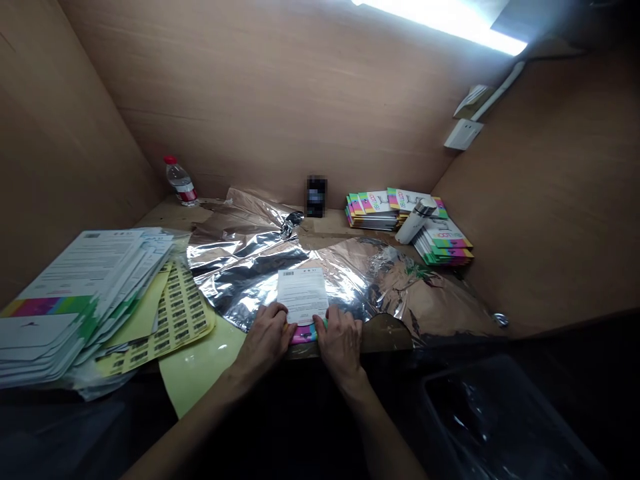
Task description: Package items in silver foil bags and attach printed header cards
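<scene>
A white printed card (303,293) with a barcode and a colourful lower edge lies on silver foil at the table's front. My left hand (270,335) grips its lower left side, fingers bent and thumb on the card. At the lower right side, my right hand (340,339) holds the same card with curled fingers. The card's coloured end is folded or bent between the two hands. Part of it is hidden by the fingers.
Unfolded printed cards (80,267) are stacked at the left beside yellow label sheets (175,317). Colourful folded packs (375,203) and a white flask (415,221) stand back right. A bottle (181,183) and phone (316,197) are near the rear wall. A plastic bin (500,407) sits lower right.
</scene>
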Demonstrator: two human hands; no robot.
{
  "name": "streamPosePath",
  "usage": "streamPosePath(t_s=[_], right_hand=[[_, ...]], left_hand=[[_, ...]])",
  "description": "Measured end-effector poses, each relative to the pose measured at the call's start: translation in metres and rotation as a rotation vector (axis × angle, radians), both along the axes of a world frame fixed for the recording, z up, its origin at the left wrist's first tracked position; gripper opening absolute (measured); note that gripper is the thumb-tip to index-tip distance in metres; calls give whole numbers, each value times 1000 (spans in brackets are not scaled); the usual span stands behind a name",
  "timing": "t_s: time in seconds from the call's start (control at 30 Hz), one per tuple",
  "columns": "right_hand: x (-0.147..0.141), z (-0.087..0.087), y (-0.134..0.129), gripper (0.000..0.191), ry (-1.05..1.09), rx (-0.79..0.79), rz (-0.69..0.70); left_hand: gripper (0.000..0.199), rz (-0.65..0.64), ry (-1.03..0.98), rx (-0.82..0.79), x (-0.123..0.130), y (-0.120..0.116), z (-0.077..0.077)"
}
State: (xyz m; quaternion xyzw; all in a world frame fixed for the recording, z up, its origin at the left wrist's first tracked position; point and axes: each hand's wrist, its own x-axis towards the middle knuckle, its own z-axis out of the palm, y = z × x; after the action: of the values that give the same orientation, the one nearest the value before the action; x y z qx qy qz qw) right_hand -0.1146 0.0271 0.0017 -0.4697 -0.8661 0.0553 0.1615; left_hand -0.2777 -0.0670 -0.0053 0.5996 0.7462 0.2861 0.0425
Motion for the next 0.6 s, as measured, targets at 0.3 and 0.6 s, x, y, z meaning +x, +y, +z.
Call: streamPosePath(t_s=[0.3,0.6], right_hand=[[-2,3,22,16,-19,114,35],[-70,24,-52,36,341,-130,821]], left_hand=[[37,-212,61,-74,0,-1,0],[35,77,-85,57,-102,-26,24]])
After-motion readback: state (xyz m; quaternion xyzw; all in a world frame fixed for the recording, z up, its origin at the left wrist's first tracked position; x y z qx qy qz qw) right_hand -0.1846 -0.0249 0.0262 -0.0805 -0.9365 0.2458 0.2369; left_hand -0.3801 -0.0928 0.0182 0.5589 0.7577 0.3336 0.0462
